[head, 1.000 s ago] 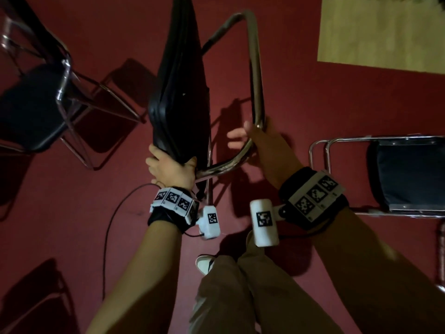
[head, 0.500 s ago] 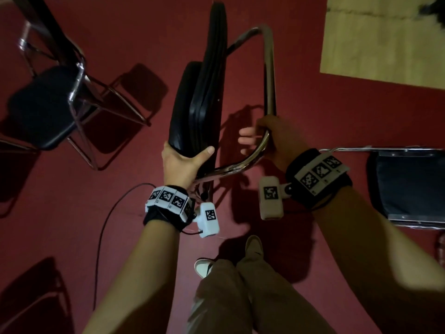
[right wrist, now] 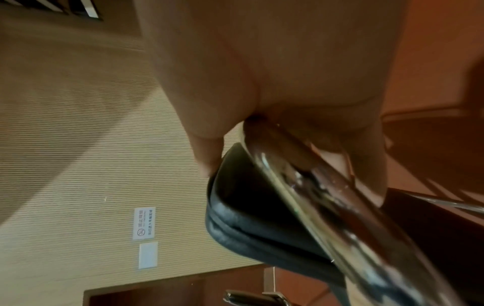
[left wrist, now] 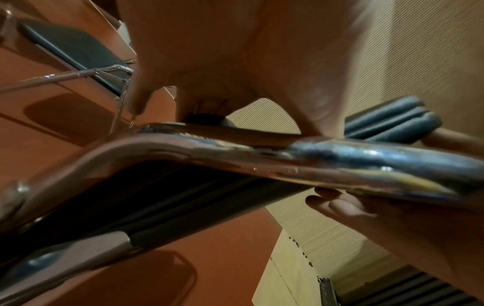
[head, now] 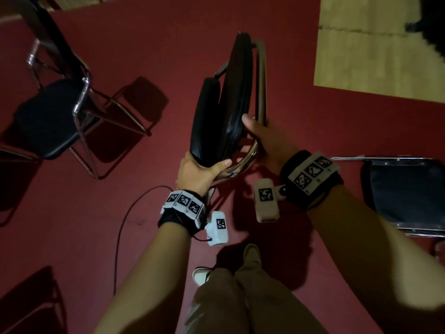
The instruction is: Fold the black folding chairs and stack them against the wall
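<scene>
A black folding chair (head: pixel 226 104) with a chrome tube frame (head: pixel 261 92) is held almost folded flat in front of me, above the red floor. My left hand (head: pixel 199 169) grips the near end of its padded seat and backrest, thumb over the top. My right hand (head: pixel 262 141) curls round the chrome tube, thumb pressing on the seat pad. In the left wrist view the chrome tube (left wrist: pixel 261 157) crosses just under my fingers. The right wrist view shows fingers wrapped on the tube (right wrist: pixel 301 186) beside the black pad (right wrist: pixel 248 217).
An unfolded black chair (head: pixel 55 112) stands at the left. Another black chair (head: pixel 404 191) is at the right edge. A thin cable (head: pixel 120 237) trails over the red floor. A pale wood-look panel (head: pixel 375 56) lies at the upper right. My feet (head: pixel 251 256) are below.
The seat and chrome frame have closed together, from a wide gap to nearly flat. My right thumb has moved onto the seat pad. The chair shifted right.
</scene>
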`<state>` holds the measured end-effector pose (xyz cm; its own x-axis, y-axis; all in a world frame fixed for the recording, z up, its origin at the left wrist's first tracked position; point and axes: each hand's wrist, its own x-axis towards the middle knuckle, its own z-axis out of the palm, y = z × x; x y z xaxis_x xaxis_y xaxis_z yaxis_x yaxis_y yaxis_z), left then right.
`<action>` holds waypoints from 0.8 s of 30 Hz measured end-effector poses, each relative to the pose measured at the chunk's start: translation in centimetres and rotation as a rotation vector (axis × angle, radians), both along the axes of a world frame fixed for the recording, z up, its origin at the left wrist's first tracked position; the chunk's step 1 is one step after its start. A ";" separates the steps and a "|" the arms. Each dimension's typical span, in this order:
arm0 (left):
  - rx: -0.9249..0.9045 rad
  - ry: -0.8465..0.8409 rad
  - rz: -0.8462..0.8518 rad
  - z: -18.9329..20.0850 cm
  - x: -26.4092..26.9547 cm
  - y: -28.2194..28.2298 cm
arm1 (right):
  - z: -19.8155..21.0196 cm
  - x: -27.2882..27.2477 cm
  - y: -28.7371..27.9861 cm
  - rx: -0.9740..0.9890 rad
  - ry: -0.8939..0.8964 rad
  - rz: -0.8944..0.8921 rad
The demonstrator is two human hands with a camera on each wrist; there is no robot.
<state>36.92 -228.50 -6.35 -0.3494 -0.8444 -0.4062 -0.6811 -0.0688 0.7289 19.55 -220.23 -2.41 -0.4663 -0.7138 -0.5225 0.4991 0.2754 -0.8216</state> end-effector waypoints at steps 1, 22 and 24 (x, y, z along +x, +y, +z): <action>0.026 0.020 -0.010 0.1 0.2 -0.2 | 0.5 0.2 0.0 -0.024 0.032 0.013; 0.597 0.043 0.283 7.8 3.7 -0.1 | 3.5 3.1 -3.7 0.224 -0.177 0.020; 0.773 0.186 0.375 9.0 4.2 0.4 | 4.1 4.0 -4.2 0.235 -0.192 0.034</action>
<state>41.07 -228.10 2.69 -0.2213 -0.4288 -0.8759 -0.3897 -0.7844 0.4825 23.52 -224.39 1.70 -0.3208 -0.5765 -0.7515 0.6262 0.4662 -0.6249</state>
